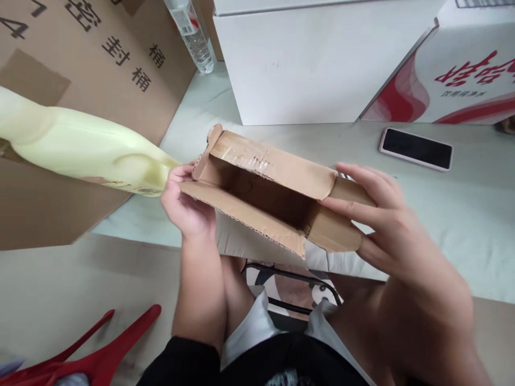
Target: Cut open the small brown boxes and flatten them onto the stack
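Note:
I hold a small open cardboard box (265, 187) over the table's front edge, its flaps torn and its inside empty as far as I can see. My left hand (185, 206) grips the box's left end, fingers curled on the flap. My right hand (374, 214) clasps the right end, fingers wrapped round the flap. A pale yellow plastic bottle (80, 147) lies tilted at the left, its end close to my left hand.
A large brown carton (96, 59) with printed characters stands at the left. A white box (314, 59) and a red-and-white box (462, 69) stand behind. A phone (416, 148) lies on the table (462, 214); a clear water bottle (193, 35) stands at the back. Red hangers (100, 354) lie low left.

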### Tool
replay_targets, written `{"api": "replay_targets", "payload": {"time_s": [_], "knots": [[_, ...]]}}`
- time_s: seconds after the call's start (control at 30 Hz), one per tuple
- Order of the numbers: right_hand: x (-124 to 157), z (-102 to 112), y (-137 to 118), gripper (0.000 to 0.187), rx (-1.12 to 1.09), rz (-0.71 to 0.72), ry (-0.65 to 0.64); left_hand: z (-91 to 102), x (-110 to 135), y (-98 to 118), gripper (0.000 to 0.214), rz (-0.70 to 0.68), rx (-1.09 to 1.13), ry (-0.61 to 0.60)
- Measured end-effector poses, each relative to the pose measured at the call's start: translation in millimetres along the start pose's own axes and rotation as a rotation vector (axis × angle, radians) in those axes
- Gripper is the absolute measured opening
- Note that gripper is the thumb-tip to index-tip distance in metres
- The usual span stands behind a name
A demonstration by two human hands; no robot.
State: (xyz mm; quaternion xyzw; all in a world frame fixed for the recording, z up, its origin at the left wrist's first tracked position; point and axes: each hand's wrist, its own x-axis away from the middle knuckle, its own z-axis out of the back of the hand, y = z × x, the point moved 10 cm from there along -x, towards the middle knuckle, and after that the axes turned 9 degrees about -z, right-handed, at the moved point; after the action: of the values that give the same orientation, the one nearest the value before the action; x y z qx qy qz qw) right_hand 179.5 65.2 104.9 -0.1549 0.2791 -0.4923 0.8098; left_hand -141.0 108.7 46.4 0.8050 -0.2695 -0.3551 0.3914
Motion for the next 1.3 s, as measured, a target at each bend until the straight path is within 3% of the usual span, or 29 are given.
{"api": "replay_targets", "payload": {"time_s": [0.17, 0.3, 0.47, 0.67, 0.93, 1.17, 1.3], "knots": [[0, -6, 5, 0.065, -0.055, 0.029, -0.015, -13.5, 6, 28, 0.023, -0.266, 0.009, -0.055], [3, 1, 1, 0.084, -0.107, -0.030, 0.009, -8.0, 9, 37, 0.018, -0.355, -0.045, -0.040], [2, 6, -4, 0.080, -0.110, -0.036, 0.024, -3.1, 10, 36, 0.023, -0.371, -0.040, -0.042], [-6, 5, -6, 0.053, -0.167, -0.019, 0.047, -2.3, 9, 37, 0.032, -0.335, -0.056, -0.063], [-11, 1, 11, 0.057, -0.207, -0.156, 0.136, -10.4, 14, 47, 0.027, -0.399, -0.084, -0.136], [-9, -31, 26, 0.065, -0.336, -0.185, 0.131, -14.7, 17, 38, 0.030, -0.428, -0.231, -0.217], [-7, -31, 24, 0.070, -0.451, -0.142, 0.147, -16.0, 19, 37, 0.055, -0.462, -0.419, -0.284]]}}
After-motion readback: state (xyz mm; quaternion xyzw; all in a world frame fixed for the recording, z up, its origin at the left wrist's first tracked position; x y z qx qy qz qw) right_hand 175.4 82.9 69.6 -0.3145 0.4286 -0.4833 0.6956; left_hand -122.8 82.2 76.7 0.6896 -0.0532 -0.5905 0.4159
